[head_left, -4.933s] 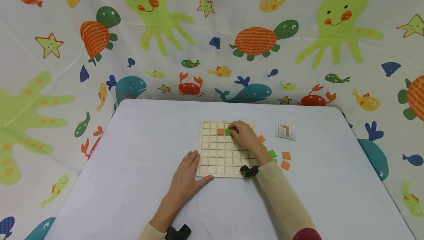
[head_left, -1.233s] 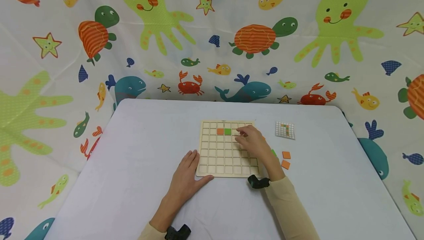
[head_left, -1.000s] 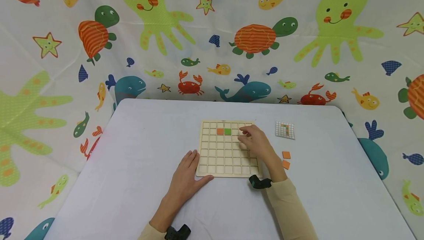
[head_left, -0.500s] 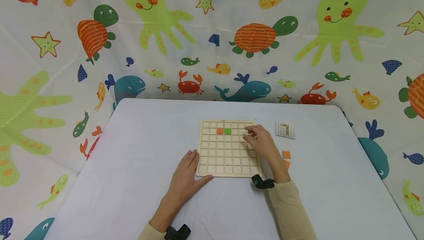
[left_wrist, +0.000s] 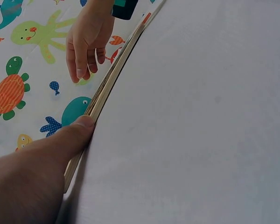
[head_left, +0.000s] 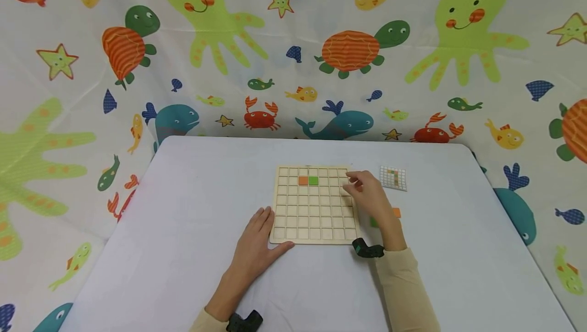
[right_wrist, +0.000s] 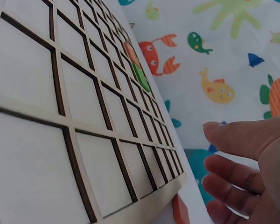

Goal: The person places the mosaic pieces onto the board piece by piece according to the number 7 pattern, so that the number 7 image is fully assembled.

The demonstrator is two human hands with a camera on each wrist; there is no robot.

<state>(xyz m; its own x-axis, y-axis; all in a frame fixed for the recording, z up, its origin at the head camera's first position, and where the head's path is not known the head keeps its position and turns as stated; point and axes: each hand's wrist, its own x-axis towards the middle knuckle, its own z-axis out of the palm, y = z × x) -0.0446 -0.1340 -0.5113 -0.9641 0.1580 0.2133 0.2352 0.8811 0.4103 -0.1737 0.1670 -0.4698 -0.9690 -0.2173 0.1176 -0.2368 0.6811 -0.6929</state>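
A square wooden grid board [head_left: 316,210] lies on the white table. In its second row from the back, an orange tile [head_left: 303,181] and a green tile [head_left: 314,181] sit side by side. My left hand [head_left: 257,245] rests at the board's left front corner, thumb along the front edge; in the left wrist view the thumb [left_wrist: 74,137] touches that edge. Over the board's right edge my right hand [head_left: 369,192] hovers, fingers loosely bent and apart. The right wrist view shows nothing between the thumb and fingers of this hand [right_wrist: 256,168].
To the right of the board lies a small card with a printed grid [head_left: 393,177]. Loose tiles lie by the right forearm, a green one [head_left: 373,222] and an orange one [head_left: 396,212], partly hidden. A patterned sea-animal cloth [head_left: 275,67] hangs behind the table.
My right hand has drawn back rightward from the green tile, which stays in its cell beside the orange one. The left hand has stayed at the board's corner.
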